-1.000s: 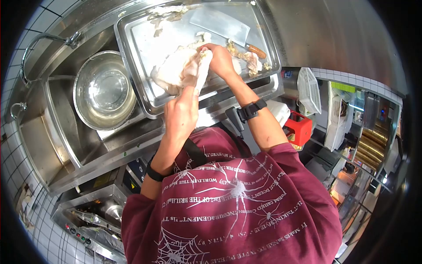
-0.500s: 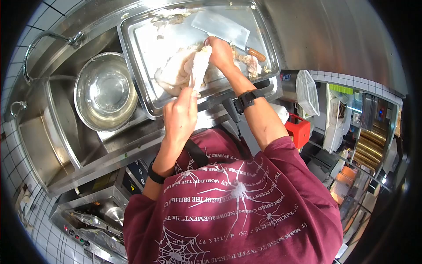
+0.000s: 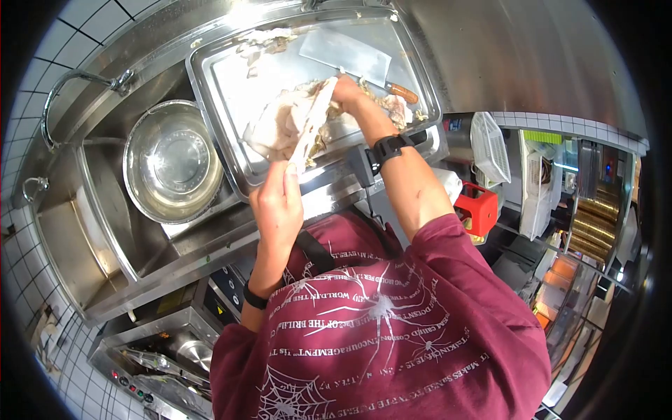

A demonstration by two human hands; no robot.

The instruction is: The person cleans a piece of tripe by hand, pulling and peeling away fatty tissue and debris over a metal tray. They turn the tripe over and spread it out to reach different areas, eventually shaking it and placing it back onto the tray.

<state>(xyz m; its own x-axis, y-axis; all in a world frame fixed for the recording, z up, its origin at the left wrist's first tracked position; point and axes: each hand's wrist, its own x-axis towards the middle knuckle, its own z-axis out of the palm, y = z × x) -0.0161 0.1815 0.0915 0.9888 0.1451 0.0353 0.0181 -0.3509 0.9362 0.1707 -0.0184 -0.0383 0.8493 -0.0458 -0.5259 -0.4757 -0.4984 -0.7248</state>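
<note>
A piece of pale, whitish raw meat (image 3: pixel 269 129) with a slick, folded surface lies on a large metal tray (image 3: pixel 217 73). My left hand (image 3: pixel 276 199), at the tray's near edge, pinches the lower end of a strip of it. Higher up, my right hand (image 3: pixel 353 94) is closed at the strip's other end, its fingers partly hidden. Between my hands the strip is stretched taut and slanting. Just beyond my right hand rests a cleaver (image 3: pixel 350 52) with a wooden handle. Yellowish scraps (image 3: pixel 399 108) lie beside my right wrist.
More scraps (image 3: pixel 266 38) sit at the tray's far left. To the left, a round metal bowl (image 3: pixel 129 161) stands in the sink, near a curved faucet (image 3: pixel 52 98). A red plastic container (image 3: pixel 479 210) and a white basket (image 3: pixel 490 147) are at the right.
My left hand has drawn down and left toward the tray's near edge, and the strip between my hands looks longer. My right hand keeps its grip near the same place.
</note>
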